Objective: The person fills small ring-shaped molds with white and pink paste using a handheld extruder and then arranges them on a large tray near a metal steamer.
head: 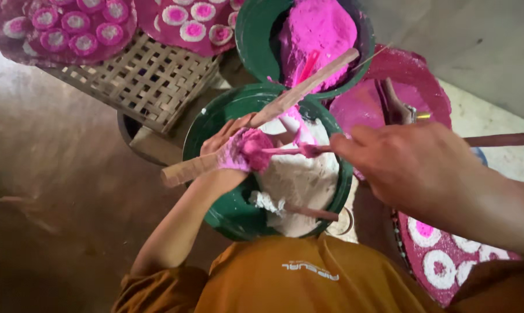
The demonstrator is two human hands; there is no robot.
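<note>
My left hand (226, 152) cups a lump of pink dough (254, 148) above a green bowl (216, 215) that holds white dough (299, 179). My right hand (409, 165) pinches a thin pink-stained stick (289, 150), whose tip is pressed into the pink lump. A long wooden slat (285, 101) lies slantwise across the bowl, passing behind my left hand. A second short stick (311, 213) rests in the white dough near my orange shirt (308, 278).
A second green bowl (251, 32) behind holds pink dough. Pink trays of pink-and-white dough rings lie at the top left (65, 26), top middle (186, 23) and bottom right (447, 264). A woven bamboo basket (143, 78) stands at the left. A pink-smeared tray (415, 72) holds a tool.
</note>
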